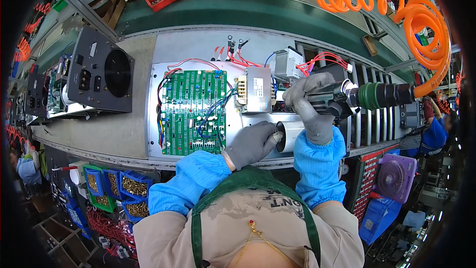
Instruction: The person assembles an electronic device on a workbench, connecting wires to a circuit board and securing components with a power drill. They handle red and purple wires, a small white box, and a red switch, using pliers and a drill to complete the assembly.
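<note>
My right hand (pixel 313 103), in a grey glove, is wrapped round a dark air-powered driver (pixel 333 100) that lies sideways, its hose end to the right. A green fitting (pixel 372 95) joins it to the orange coiled hose. My left hand (pixel 254 144), gloved too, has its fingers pinched together at the open end of a white metal cylinder (pixel 292 136); whatever they hold is hidden. To the left, a green circuit board (pixel 191 114) with wires sits on a silver metal plate (pixel 155 119). A transformer (pixel 259 88) stands on the plate, ahead of my left hand.
A black panel with a round fan (pixel 118 73) stands at the left. Orange coiled hose (pixel 426 34) hangs at upper right. Blue bins of screws (pixel 135 184) sit at lower left, a purple fan (pixel 395 177) at lower right. Red wires (pixel 329 55) stick up behind the driver.
</note>
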Tool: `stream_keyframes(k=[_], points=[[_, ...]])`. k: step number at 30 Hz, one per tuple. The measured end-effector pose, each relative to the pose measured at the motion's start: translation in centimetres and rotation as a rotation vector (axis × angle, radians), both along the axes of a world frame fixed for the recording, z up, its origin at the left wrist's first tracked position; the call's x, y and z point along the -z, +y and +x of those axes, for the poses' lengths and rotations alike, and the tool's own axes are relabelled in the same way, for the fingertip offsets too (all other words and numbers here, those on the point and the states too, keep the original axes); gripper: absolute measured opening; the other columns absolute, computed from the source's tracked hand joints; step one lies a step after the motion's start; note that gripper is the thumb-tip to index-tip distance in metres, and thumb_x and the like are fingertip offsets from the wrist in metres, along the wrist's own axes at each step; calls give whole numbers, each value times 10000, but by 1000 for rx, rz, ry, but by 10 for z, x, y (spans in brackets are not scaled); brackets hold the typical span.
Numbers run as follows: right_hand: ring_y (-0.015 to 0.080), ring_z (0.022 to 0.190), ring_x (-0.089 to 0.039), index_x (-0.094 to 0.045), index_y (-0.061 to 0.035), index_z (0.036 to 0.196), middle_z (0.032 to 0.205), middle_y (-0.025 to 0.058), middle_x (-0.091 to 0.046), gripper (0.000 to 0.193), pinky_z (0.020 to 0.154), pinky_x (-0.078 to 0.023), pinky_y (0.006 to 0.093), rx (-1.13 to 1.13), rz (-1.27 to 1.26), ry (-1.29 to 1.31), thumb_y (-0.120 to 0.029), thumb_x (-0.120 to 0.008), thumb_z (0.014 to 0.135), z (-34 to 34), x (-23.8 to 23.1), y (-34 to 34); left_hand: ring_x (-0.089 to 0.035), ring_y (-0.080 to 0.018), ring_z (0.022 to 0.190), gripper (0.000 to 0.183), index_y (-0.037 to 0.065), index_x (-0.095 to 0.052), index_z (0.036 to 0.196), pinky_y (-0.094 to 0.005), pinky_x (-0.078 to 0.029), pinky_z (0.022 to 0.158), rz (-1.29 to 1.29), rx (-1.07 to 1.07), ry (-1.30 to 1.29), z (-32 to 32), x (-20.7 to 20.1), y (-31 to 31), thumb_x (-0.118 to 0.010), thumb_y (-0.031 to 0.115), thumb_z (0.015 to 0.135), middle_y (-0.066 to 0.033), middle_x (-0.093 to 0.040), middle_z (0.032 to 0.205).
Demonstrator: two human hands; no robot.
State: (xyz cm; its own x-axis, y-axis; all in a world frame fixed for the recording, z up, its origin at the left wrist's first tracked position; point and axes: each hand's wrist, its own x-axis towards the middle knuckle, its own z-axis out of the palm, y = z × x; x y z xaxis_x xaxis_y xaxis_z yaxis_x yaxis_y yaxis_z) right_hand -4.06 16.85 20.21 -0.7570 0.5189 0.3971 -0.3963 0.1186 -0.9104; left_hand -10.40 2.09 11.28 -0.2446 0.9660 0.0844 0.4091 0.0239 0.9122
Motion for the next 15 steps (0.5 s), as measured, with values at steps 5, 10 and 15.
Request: stream_keyframes(k=[5, 10, 15], points=[[173, 593, -527, -375, -86, 840, 659, 85, -519, 273, 651, -493, 371, 112, -28, -60, 91, -531, 703, -5, -10, -9, -584, -337, 800, 264, 52, -597, 957, -413, -464, 721, 14, -15, -15, 1, 1, -1, -505, 295, 908, -153, -586, 857], [122, 827, -610, -538, 2, 1030, 886, 88, -612, 347, 750, -514, 258, 98, -17, -86, 157, -588, 723, 6, 0, -2, -581, -344, 803, 269, 51, -596, 954, -417, -463, 723, 18, -16, -1, 3, 2, 0, -500, 298, 910, -159, -584, 861], [134, 735, -583, -507, -4, 1083, 823, 86, -594, 317, 668, -502, 274, 166, -67, -27, 89, -563, 785, 12, -35, -13, -580, -345, 804, 234, 45, -595, 953, -415, -465, 721, 16, -10, 1, 2, 1, -1, -524, 263, 904, -156, -586, 866]])
